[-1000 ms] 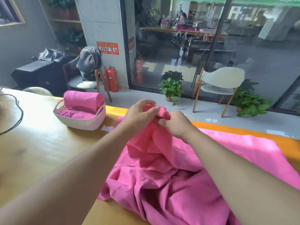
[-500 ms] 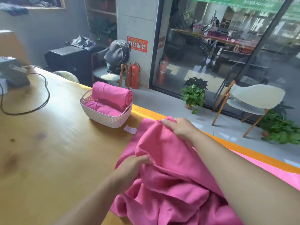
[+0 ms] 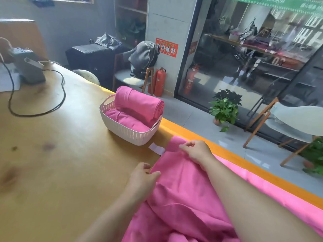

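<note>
A large pink cloth (image 3: 183, 198) lies crumpled across the right half of the wooden table (image 3: 61, 163). My left hand (image 3: 142, 177) pinches the cloth's near left edge between thumb and fingers. My right hand (image 3: 196, 151) grips the cloth's far corner near the table's orange edge, fingers curled into the fabric. A white perforated basket (image 3: 129, 131) stands just beyond the hands, holding a rolled pink cloth (image 3: 139, 103) on top of other folded pink cloth.
A small white label (image 3: 156, 148) lies on the table between basket and cloth. A grey device (image 3: 29, 67) with a black cable (image 3: 35, 114) sits at the far left. Beyond the table edge are chairs, fire extinguishers and potted plants on the floor.
The hands held one bunched corner together, then parted. The left hand slid down the cloth's edge toward me, and the cloth now lies flatter. The view turned left.
</note>
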Demonstrator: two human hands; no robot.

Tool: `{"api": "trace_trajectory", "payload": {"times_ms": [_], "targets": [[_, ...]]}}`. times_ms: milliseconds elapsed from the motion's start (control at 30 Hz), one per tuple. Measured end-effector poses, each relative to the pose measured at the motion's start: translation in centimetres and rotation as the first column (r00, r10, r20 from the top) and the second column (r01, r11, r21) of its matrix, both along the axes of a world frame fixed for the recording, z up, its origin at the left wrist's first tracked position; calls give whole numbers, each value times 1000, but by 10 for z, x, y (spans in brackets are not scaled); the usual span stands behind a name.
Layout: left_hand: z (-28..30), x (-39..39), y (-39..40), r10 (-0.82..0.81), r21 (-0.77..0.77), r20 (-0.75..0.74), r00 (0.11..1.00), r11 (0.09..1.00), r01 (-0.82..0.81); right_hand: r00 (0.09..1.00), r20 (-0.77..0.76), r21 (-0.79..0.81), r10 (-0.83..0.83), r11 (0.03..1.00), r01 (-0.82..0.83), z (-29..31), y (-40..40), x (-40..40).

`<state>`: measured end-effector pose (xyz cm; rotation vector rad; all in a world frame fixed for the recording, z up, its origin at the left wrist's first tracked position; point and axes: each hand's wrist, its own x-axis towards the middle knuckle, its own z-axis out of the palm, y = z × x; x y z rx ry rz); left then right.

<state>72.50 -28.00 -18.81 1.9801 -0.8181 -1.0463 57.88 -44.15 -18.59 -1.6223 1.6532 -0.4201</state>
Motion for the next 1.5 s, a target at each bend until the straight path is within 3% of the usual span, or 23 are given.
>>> {"api": "trace_trajectory", "payload": {"times_ms": [133, 300, 433, 600, 800, 1000, 1300, 1400, 1500], "targets": [[-4, -14, -16, -79, -16, 236, 968, 996, 85, 983, -138, -95, 124, 986, -138, 1, -19, 8], [-11, -12, -34, -81, -68, 354, 932, 991, 112, 986, -164, -202, 30, 977, -63, -3, -37, 13], [-12, -13, -66, -71, -124, 377, 924, 984, 127, 965, -240, -135, 105, 981, -140, -14, -37, 9], [-24, -19, -85, -114, -33, 464, 878, 989, 145, 934, -335, -161, 126, 969, -188, -19, -44, 10], [-25, -13, -98, -156, 31, 482, 862, 986, 162, 907, -421, -172, 26, 979, -108, -23, -51, 15], [-28, -14, -95, -119, -8, 511, 851, 990, 143, 931, -359, -287, 67, 941, -178, -24, -47, 17], [-29, -16, -87, -183, -2, 569, 802, 975, 223, 904, -425, -215, 49, 964, -154, -21, -47, 23], [-27, -16, -88, -187, 10, 554, 812, 976, 217, 860, -510, -414, 5, 875, -251, -18, -41, 21], [-29, -15, -91, -187, 27, 547, 816, 978, 206, 872, -469, -631, 138, 638, -441, -24, -32, 20]]}}
